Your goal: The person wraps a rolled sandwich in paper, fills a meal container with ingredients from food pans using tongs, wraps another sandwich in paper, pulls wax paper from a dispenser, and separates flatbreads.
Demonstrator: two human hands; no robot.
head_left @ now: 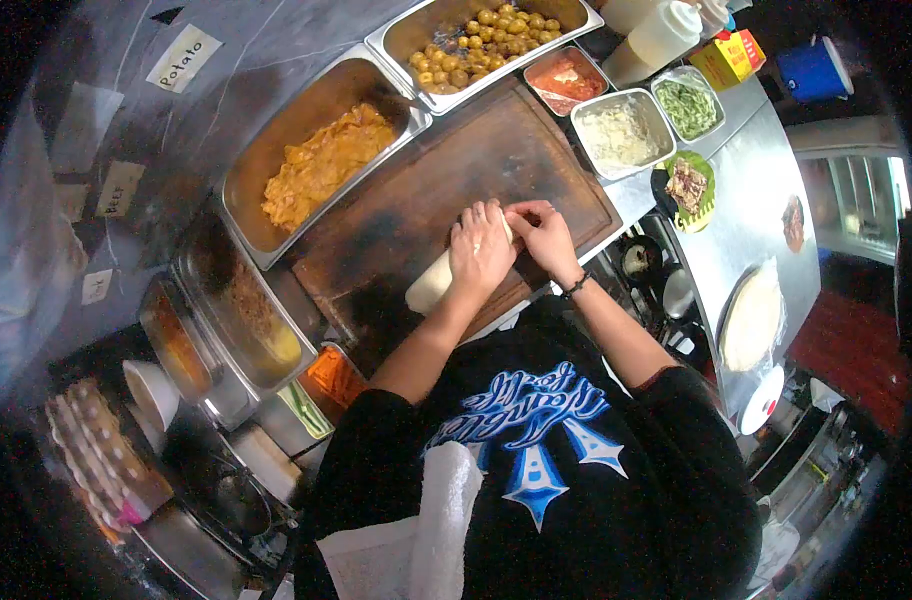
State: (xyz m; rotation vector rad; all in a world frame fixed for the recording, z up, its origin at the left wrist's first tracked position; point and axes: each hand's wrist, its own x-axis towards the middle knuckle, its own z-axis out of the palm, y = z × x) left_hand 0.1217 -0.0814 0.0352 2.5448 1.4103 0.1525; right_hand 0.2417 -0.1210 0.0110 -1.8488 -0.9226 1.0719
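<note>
A rolled flatbread wrap (432, 285) lies slantwise on the wooden cutting board (416, 215), close to its near edge. My left hand (482, 250) curls over the top of the roll and holds it down, with its fingers together. At the roll's far right end, my right hand (544, 238) pinches the flatbread between thumb and fingers, and a dark bracelet circles that wrist. The two hands nearly touch. Much of the roll's right half is hidden beneath them, and its filling cannot be seen.
Metal pans of orange saucy meat (326, 165) and small potatoes (486, 45) border the board. Smaller trays hold red sauce (568, 82), creamy white salad (618, 135) and chopped greens (688, 108). Bagged flatbreads (753, 315) lie on the right counter. Egg trays (101, 445) stand lower left.
</note>
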